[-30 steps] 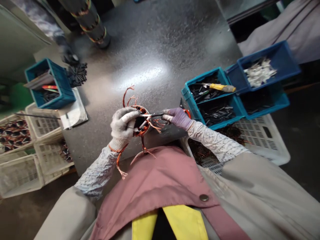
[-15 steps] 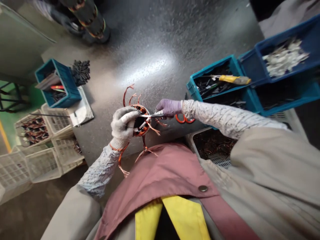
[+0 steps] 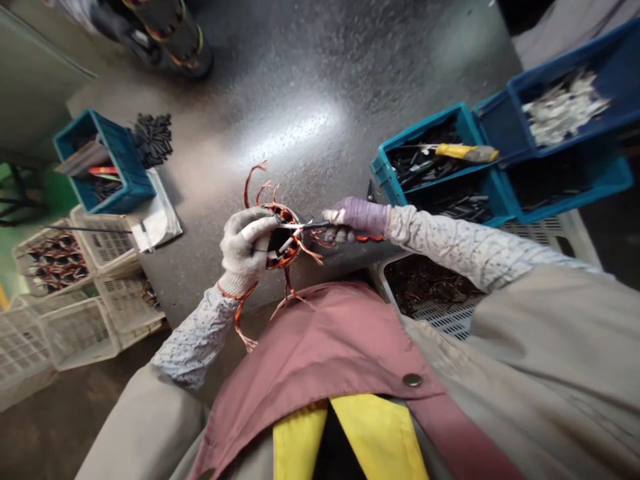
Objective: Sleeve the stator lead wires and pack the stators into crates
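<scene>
My left hand [image 3: 246,243], in a pale glove, is closed around a ring-shaped motor stator [image 3: 291,252] wound with copper wire. Several copper leads [image 3: 254,181] stick out from it, some upward and some down toward the apron. A thin piece, white near the ring and dark farther out [image 3: 315,227], lies across the stator's opening. Its dark end reaches my right hand [image 3: 356,219], whose purple-gloved fingers are pinched around it; whether it is a tool or a sleeve I cannot make out. Scissors with orange handles [image 3: 369,238] lie partly hidden beneath that hand.
On the right stand blue bins [image 3: 395,190] with dark pieces, a yellow-handled tool [image 3: 466,153] and white bits [image 3: 565,117]. A blue box [image 3: 117,160] and black tubes [image 3: 153,139] sit left. Pale crates [image 3: 80,333] flank the table; another person's gloved hand [image 3: 137,40] shows top left.
My right hand has slid to the right, away from the stator, and now partly covers the scissors' handles. My left hand keeps the stator in nearly the same place.
</scene>
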`<act>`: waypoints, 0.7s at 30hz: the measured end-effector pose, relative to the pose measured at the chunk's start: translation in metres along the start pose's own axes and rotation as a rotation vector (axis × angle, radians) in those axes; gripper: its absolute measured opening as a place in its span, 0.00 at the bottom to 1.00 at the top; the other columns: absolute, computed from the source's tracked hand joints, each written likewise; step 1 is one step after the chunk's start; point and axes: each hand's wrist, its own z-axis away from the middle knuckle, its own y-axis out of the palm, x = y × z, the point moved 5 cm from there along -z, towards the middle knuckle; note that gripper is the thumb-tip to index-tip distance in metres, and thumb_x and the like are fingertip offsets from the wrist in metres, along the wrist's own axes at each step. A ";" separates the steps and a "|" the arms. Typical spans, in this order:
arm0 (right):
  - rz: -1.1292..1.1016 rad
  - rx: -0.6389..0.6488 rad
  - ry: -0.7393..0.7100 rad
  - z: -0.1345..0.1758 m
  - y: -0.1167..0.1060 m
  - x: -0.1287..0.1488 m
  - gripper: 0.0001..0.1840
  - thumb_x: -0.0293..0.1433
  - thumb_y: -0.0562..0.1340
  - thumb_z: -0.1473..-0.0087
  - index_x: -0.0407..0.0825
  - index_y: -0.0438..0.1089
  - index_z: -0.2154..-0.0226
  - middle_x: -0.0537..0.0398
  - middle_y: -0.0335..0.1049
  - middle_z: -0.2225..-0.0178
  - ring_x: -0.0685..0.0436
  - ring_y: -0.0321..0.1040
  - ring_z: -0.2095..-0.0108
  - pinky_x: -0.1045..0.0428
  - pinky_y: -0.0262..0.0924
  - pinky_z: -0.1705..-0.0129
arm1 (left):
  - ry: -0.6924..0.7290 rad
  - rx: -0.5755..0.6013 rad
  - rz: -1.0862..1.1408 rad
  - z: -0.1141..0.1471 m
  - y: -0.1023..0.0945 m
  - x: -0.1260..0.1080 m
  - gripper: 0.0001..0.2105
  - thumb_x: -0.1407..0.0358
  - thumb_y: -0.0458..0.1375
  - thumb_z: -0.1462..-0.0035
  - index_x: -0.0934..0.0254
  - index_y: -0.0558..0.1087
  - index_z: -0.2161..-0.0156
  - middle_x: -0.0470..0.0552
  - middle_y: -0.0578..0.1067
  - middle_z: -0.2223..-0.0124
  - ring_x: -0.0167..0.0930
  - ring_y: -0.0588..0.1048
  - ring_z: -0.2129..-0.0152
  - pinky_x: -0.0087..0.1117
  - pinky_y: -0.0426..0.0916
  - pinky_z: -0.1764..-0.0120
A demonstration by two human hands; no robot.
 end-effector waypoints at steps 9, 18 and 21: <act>1.117 -0.063 -0.252 -0.002 0.022 0.034 0.08 0.26 0.61 0.43 0.42 0.76 0.66 0.42 0.77 0.69 0.36 0.75 0.65 0.49 0.60 0.66 | -0.018 -0.004 -0.054 0.001 0.004 0.001 0.13 0.60 0.51 0.35 0.57 0.79 0.61 0.50 0.78 0.57 0.31 0.76 0.57 0.37 0.72 0.51; 0.497 0.034 -0.305 -0.001 0.000 0.013 0.11 0.35 0.60 0.40 0.45 0.74 0.68 0.52 0.75 0.75 0.51 0.67 0.79 0.56 0.58 0.76 | -0.010 0.015 -0.048 0.001 0.002 0.001 0.12 0.61 0.51 0.36 0.57 0.78 0.61 0.50 0.77 0.56 0.32 0.75 0.56 0.38 0.71 0.50; 0.308 0.116 -0.167 -0.005 0.000 0.007 0.14 0.35 0.60 0.40 0.45 0.73 0.73 0.54 0.73 0.79 0.53 0.61 0.85 0.56 0.55 0.81 | -0.042 0.026 -0.056 0.002 0.002 0.003 0.12 0.60 0.52 0.36 0.57 0.78 0.61 0.51 0.77 0.56 0.32 0.75 0.56 0.39 0.71 0.50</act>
